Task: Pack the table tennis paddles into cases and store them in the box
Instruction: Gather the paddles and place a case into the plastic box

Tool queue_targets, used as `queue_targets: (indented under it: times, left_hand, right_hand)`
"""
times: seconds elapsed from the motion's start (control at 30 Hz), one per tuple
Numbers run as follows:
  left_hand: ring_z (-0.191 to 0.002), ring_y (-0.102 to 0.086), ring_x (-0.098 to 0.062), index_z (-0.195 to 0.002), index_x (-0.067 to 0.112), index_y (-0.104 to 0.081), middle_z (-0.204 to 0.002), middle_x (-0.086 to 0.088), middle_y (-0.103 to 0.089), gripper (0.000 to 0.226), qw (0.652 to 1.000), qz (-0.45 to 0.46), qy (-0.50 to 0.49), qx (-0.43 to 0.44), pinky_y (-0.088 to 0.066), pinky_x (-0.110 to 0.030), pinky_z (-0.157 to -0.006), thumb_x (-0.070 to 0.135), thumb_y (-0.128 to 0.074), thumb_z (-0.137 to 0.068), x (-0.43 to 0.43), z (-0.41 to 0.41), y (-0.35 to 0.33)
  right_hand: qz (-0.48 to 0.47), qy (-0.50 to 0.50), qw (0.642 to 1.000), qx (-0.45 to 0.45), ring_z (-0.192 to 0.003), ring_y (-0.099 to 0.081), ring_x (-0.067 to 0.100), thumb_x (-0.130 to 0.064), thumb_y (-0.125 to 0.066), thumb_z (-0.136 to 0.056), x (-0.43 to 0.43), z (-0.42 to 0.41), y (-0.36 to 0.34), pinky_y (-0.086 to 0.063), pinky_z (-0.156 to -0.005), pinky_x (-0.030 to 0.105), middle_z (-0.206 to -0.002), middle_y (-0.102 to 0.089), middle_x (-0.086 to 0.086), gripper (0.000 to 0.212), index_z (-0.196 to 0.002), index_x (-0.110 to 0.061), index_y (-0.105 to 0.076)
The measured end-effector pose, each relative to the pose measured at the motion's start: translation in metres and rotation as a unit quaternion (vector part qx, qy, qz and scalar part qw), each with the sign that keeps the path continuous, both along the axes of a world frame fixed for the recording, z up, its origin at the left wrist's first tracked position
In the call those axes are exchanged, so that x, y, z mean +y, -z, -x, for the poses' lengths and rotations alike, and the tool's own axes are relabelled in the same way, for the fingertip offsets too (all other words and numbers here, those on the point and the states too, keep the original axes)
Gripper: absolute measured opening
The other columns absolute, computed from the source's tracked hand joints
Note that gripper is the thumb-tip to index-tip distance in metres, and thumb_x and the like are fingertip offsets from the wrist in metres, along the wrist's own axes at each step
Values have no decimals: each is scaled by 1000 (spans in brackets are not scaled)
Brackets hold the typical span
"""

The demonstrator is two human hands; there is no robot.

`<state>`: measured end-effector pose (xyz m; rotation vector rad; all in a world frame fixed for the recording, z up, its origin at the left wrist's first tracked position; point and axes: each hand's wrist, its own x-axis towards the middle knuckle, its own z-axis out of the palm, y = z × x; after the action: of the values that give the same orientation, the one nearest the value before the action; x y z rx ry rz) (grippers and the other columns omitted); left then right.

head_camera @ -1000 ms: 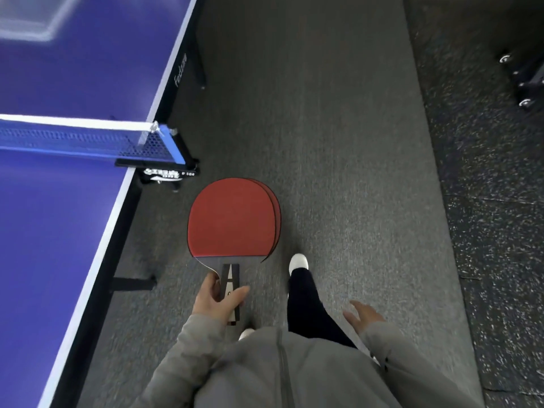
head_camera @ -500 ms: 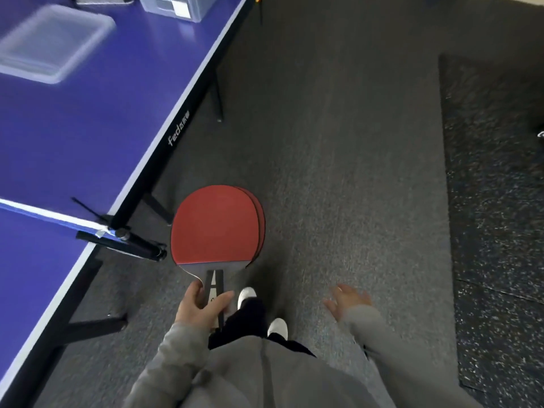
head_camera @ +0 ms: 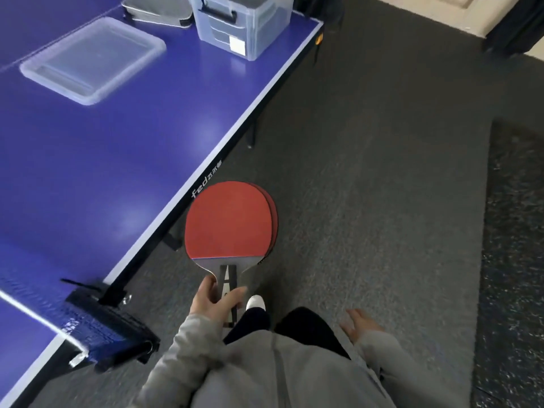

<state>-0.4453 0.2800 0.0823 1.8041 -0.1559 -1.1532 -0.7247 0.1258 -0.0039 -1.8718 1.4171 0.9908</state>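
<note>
1. Left hand [head_camera: 215,300] grips the handles of two stacked paddles [head_camera: 229,222], red face up. Blades stick out ahead of the hand, over the floor, beside the table [head_camera: 117,172] edge.
2. Right hand [head_camera: 360,323] is loose with fingers spread, holding nothing, off to the right of the left hand.
3. The clear box [head_camera: 241,25] is far ahead-left of the left hand. A grey case [head_camera: 156,8] sits just left of it, and the lid [head_camera: 91,58] nearer.
4. Likely step: carrying the paddles to the cases.
5. The blades sit slightly offset, so pinch both handles firmly or the lower one may slip.
6. Set the paddles down by the case and use the free right hand for opening it.
</note>
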Motion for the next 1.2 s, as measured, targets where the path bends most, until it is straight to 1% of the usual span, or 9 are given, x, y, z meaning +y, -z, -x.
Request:
queue_targets:
  times: [0.2,0.37,0.43,0.6,0.77,0.9,1.0,1.13,1.2]
  left_hand:
    - [-60,-59,-19,-88,3,-49,-66,-12,-61,68,995,2,-95,0,-47,-37,-60,46,-76,-43,-26,-26,-9]
    - [-57,-58,-18,-88,-1,-50,-69,-13,-61,30,977,6,-213,-5,-47,-34,-60,10,-76,-77,-42,-46,1]
    - [-61,-59,-20,-85,7,-51,-74,-13,-62,19,962,-2,-271,-18,-47,-30,-57,9,-70,-82,-53,-55,6]
    - [-55,-55,-21,-75,13,-51,-64,-10,-63,28,901,-4,-434,-26,-44,-24,-40,18,-79,-71,-77,-81,11]
    - [-70,-60,-25,-72,30,-56,-74,-5,-66,40,848,-14,-529,-21,-44,-31,-55,49,-80,-46,-80,-104,14]
    - [-77,-63,-28,-101,19,-62,-86,-9,-69,64,818,-17,-575,-10,-46,-33,-62,41,-86,-45,-75,-124,19]
    - [-64,-62,-22,-80,23,-60,-72,-5,-68,48,807,-21,-590,-16,-46,-28,-56,48,-80,-44,-72,-147,20]
    - [-63,-64,-14,-105,19,-50,-95,-12,-62,41,780,11,-625,11,-47,-23,-50,20,-77,-75,-64,-185,33]
    - [-68,-63,-18,-95,17,-50,-90,-16,-61,34,782,15,-623,18,-45,-25,-51,16,-77,-74,-56,-206,40]
  right_hand:
    - [3,-79,997,-8,-141,-27,25,-37,-34,-101,-85,-93,2,-27,-112,32,-158,-15,3,53,-149,-19,-20]
    - [-17,-197,979,-57,-143,-22,23,-39,-35,-100,-144,-184,4,-25,-114,33,-158,-13,2,55,-150,-22,-19]
    - [-21,-261,963,-65,-144,-17,21,-43,-32,-100,-166,-222,1,-23,-114,35,-159,-11,0,56,-150,-24,-17]
    - [18,-412,906,-96,-146,-9,15,-47,-29,-99,-210,-311,-13,-16,-117,38,-160,-7,-3,59,-151,-26,-10]
    - [37,-496,852,-161,-147,0,14,-50,-26,-98,-233,-389,-27,-9,-118,41,-160,1,-5,60,-151,-28,-5]
    - [16,-525,834,-167,-147,10,14,-54,-25,-97,-228,-437,-28,-4,-118,46,-160,9,-7,63,-150,-33,2]
    - [3,-536,829,-160,-146,15,17,-57,-26,-96,-217,-465,-21,-3,-117,48,-159,14,-6,66,-149,-35,6]
    - [15,-556,820,-134,-146,14,21,-60,-27,-94,-199,-496,-12,-9,-117,48,-159,15,-3,70,-149,-34,10]
    - [15,-558,819,-133,-147,13,21,-59,-30,-94,-192,-513,-10,-11,-117,49,-159,14,-3,71,-149,-34,10]
